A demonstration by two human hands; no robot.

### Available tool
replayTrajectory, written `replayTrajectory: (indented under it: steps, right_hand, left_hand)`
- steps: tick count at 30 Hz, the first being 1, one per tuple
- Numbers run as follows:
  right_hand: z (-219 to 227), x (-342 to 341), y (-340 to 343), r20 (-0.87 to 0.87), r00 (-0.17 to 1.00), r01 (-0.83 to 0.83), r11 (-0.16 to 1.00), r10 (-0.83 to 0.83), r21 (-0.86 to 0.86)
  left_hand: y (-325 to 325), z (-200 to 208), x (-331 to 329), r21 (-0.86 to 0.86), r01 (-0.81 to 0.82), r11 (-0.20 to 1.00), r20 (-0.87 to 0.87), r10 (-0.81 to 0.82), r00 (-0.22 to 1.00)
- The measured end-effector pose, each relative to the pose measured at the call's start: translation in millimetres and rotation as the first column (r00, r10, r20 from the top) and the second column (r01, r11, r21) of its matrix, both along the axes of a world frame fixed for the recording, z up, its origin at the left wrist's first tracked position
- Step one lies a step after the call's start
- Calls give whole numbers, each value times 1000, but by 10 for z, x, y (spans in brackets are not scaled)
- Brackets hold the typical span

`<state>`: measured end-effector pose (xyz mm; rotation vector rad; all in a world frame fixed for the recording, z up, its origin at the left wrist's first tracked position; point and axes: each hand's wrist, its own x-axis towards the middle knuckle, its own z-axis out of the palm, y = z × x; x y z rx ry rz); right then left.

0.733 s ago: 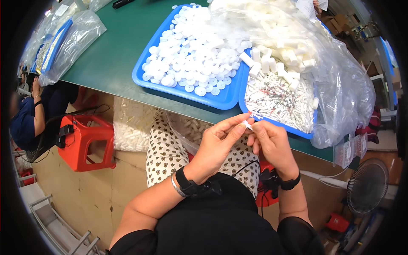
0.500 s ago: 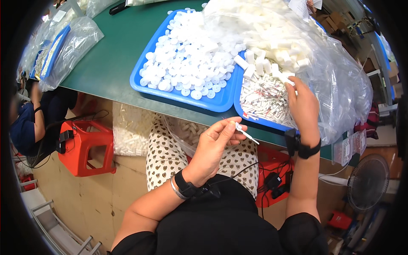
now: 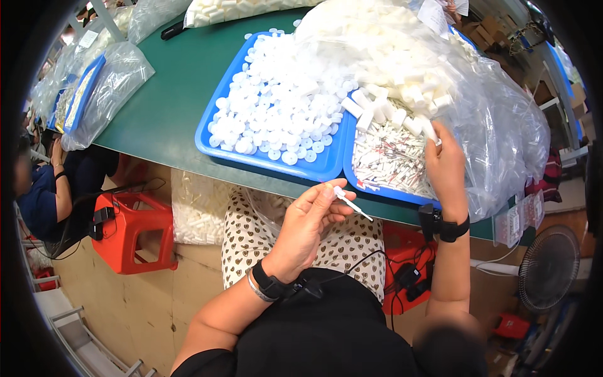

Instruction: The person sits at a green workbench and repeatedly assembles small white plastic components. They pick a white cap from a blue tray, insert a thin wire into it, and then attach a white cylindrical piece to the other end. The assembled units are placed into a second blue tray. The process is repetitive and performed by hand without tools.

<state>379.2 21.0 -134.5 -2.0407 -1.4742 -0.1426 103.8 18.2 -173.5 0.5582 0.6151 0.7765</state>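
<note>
My left hand point(image 3: 304, 223) pinches a thin white stick-like part point(image 3: 356, 207) with a wider white piece at its upper end, held in front of the table edge. Over the right blue tray point(image 3: 392, 196), my right hand point(image 3: 447, 164) has thumb and fingers closed on a short white cylinder point(image 3: 430, 131). Below it in that tray lie many slim white parts with reddish and dark thin ends point(image 3: 389, 157). Similar white cylinders point(image 3: 380, 108) rest at the far side of the pile. The left blue tray point(image 3: 206, 129) is heaped with translucent white discs point(image 3: 270, 100).
A big clear bag point(image 3: 402, 44) of cream cylinders leans over both trays on the green table point(image 3: 157, 119). At left, a person point(image 3: 44, 195) sits near a red stool point(image 3: 135, 232). A fan point(image 3: 548, 269) stands at right. Cables point(image 3: 402, 276) hang by my lap.
My right hand has closed on a white cylinder and tilted it more upright at the pile. My left hand has shifted slightly left and down with the stick-like part. The view has shifted slightly.
</note>
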Motion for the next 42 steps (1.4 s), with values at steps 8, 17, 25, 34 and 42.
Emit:
replayTrajectory:
  steps: [8, 17, 25, 34, 42]
  right_hand:
    - [-42, 47, -25, -304, 952, -68, 995, 43, -73]
    - [43, -91, -98, -56, 991, -131, 985, 125, -111]
    - [-14, 177, -67, 231, 960, -102, 964, 160, -246]
    - [320, -183, -231, -397, 917, -64, 997, 42, -44]
    - [117, -872, -568, -355, 796, -536, 844, 491, -35]
  left_hand:
    - [80, 60, -8, 33, -29, 999, 22, 28, 999]
    - [98, 63, 8, 18, -25, 1000, 35, 25, 999]
    - [63, 9, -3, -18, -30, 999, 44, 30, 999]
    - [67, 18, -24, -7, -19, 1000, 67, 19, 998]
    - [-16, 82, 34, 143, 77, 987, 106, -93, 990]
